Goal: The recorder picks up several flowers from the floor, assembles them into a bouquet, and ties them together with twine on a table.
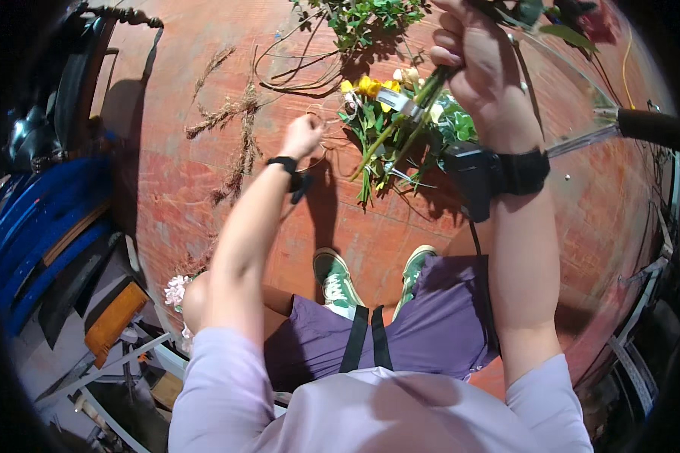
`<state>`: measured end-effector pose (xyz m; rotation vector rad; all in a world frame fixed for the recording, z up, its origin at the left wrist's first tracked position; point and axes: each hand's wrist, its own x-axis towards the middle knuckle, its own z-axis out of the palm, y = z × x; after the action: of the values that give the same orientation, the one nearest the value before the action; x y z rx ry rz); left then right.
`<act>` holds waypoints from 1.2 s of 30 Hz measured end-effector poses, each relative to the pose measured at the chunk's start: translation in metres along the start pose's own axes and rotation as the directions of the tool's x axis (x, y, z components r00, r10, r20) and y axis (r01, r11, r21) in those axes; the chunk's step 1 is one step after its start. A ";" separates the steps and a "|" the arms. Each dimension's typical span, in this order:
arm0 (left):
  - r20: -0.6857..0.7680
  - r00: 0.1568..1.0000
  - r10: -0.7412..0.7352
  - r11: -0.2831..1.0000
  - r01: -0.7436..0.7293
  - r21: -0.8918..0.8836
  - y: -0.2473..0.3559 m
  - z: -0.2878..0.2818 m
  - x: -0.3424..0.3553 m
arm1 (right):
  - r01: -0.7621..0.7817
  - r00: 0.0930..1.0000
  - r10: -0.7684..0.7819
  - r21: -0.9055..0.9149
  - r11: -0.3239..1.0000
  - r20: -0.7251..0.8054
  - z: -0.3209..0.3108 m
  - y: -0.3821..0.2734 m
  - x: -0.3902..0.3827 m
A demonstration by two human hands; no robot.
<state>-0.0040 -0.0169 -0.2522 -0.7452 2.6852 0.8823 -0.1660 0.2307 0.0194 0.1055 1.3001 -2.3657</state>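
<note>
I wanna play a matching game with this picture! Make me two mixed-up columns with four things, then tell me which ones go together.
Column one:
1. The right hand
2. The shoes
3. The dried stalks
4. The yellow flowers

Column two:
A. Brown, on the floor to the left of the left hand
B. Green, with white laces
C. Bright petals among green leaves
D. Closed around green stems

Right pairs: 1-D, 2-B, 3-A, 4-C

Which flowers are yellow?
The yellow flowers on the floor, seen between the left hand and right hand; the pale pink flowers are beside the left knee, the reddish bloom at upper right.
</note>
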 end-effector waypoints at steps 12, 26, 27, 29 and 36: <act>0.055 0.996 0.064 0.940 -0.042 -0.340 0.075 -0.312 -0.171 | 0.006 0.982 -0.012 0.032 0.999 0.189 0.001 0.015 0.021; 0.438 0.899 -0.016 1.000 0.009 0.018 0.005 -0.277 -0.184 | -0.116 0.984 0.121 -0.049 0.992 0.132 0.014 0.019 0.022; 0.522 0.852 0.033 0.993 -0.085 0.077 -0.024 -0.263 -0.175 | -0.116 0.979 0.118 -0.027 0.993 0.165 0.018 0.020 0.020; 0.536 0.843 0.036 0.830 -0.324 0.455 -0.029 -0.216 -0.148 | -0.115 0.987 0.118 -0.032 0.993 0.107 0.020 0.022 0.017; 0.168 0.986 0.015 0.921 -0.079 0.382 -0.001 -0.025 -0.081 | -0.172 0.977 0.159 0.084 0.981 0.142 0.019 0.022 0.019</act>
<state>0.0639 -0.0005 -0.2043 -0.4958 2.6175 0.3749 -0.1718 0.1986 0.0072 0.0789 1.0718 -2.2514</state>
